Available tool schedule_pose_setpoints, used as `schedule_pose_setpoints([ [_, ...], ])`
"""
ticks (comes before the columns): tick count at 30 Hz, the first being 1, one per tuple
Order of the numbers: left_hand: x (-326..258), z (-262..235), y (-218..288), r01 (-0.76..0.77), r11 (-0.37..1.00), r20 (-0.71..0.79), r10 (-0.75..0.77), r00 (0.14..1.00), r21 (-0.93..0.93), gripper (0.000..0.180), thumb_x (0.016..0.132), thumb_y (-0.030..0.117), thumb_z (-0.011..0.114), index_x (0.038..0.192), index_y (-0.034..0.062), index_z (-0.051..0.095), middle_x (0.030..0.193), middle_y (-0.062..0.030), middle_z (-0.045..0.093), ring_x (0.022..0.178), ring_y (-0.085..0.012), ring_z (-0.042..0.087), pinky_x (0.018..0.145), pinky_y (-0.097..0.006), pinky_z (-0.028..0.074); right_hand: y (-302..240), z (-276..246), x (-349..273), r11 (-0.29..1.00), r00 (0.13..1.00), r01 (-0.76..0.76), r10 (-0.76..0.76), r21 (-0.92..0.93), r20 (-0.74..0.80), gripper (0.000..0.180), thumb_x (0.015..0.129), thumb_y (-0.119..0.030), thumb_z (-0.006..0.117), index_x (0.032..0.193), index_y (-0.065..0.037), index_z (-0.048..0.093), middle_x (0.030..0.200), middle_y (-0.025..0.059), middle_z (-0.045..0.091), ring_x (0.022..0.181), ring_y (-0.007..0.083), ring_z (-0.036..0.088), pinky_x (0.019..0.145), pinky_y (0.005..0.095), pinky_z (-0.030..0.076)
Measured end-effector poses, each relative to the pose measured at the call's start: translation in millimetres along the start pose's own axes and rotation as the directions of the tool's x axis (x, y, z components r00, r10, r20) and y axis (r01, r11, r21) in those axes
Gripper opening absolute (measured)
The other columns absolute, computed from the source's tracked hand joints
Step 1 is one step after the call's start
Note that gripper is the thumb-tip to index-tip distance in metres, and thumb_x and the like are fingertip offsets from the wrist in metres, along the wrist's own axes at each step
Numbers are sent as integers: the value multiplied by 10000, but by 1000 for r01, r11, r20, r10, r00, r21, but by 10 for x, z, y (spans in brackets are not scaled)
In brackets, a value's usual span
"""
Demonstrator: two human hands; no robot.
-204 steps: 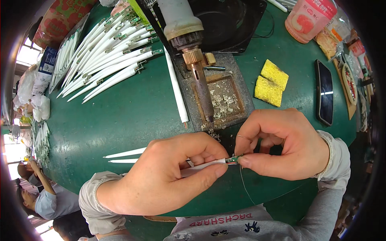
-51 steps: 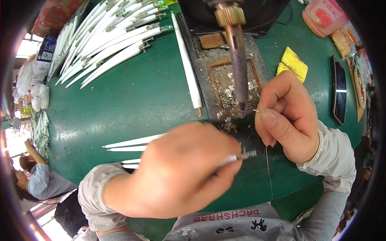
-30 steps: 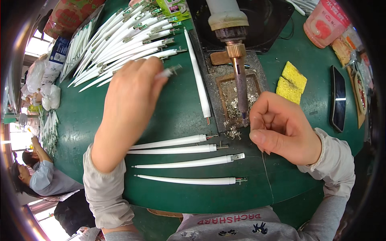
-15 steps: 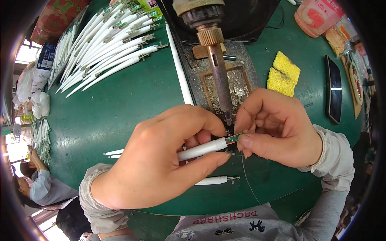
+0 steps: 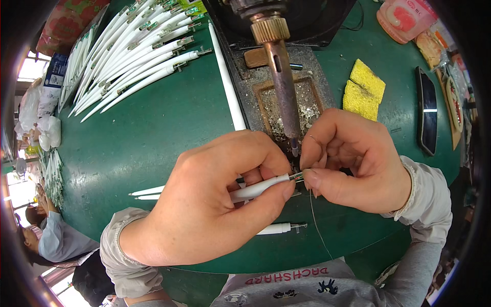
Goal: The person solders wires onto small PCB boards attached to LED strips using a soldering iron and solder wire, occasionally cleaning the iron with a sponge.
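Observation:
My left hand (image 5: 215, 204) grips a white pen-shaped tube (image 5: 255, 188) with a small metal end, holding it level just below the tip of a fixed soldering iron (image 5: 284, 87). My right hand (image 5: 353, 161) pinches a thin solder wire (image 5: 318, 225) against the tube's metal end; the wire trails down toward my body. The fingertips of both hands nearly touch. Under my left hand lie more white tubes (image 5: 148, 193), one of them (image 5: 279, 228) near the table's front edge.
A pile of several white tubes (image 5: 133, 56) lies at the back left of the green table (image 5: 153, 133). Two yellow sponges (image 5: 363, 88), a black phone (image 5: 427, 110) and a pink container (image 5: 406, 18) sit at the right. Another person (image 5: 51, 240) is at the lower left.
My left hand reached to the pile at the back left, took a white tube and brought it back under the iron tip. The right hand with the wire closed in on its end.

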State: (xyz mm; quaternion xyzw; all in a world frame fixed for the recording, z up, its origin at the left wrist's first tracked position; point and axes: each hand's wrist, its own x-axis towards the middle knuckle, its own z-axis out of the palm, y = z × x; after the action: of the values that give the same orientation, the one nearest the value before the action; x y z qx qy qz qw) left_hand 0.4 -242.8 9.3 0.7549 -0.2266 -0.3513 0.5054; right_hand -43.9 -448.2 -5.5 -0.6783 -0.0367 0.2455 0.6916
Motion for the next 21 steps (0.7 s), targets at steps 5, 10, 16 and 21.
schedule_pose_setpoints([
  [5,6,-4,-7,23,981,18,-20,1000,-193,88,786,-39,592,854,-10,544,849,-35,549,746,-69,515,665,-211,414,-4,25,-3,998,999,44,-44,-47,4,220,810,-55,587,973,11,455,785,58,569,673,86,562,572,188,433],
  [10,51,-55,24,50,976,-43,-61,997,-211,114,767,-25,606,854,-3,536,856,-31,549,734,-64,503,654,-206,401,-10,36,-6,979,988,122,-104,165,-114,230,884,-162,511,981,-6,373,764,92,580,576,93,544,478,175,400],
  [16,36,-56,64,32,961,-116,-66,991,-274,136,746,9,632,838,1,533,858,-33,544,727,-66,497,624,-197,392,8,6,-20,977,981,188,-191,-100,-22,187,874,-124,527,898,-9,382,709,84,549,548,95,527,469,188,407],
  [21,45,-59,82,-8,961,-134,-31,991,-278,127,741,10,629,815,-1,527,840,-41,534,699,-71,495,608,-190,387,-2,31,-13,980,978,191,-195,-61,-71,180,868,-107,531,882,-7,382,694,77,530,551,96,525,473,198,421],
])
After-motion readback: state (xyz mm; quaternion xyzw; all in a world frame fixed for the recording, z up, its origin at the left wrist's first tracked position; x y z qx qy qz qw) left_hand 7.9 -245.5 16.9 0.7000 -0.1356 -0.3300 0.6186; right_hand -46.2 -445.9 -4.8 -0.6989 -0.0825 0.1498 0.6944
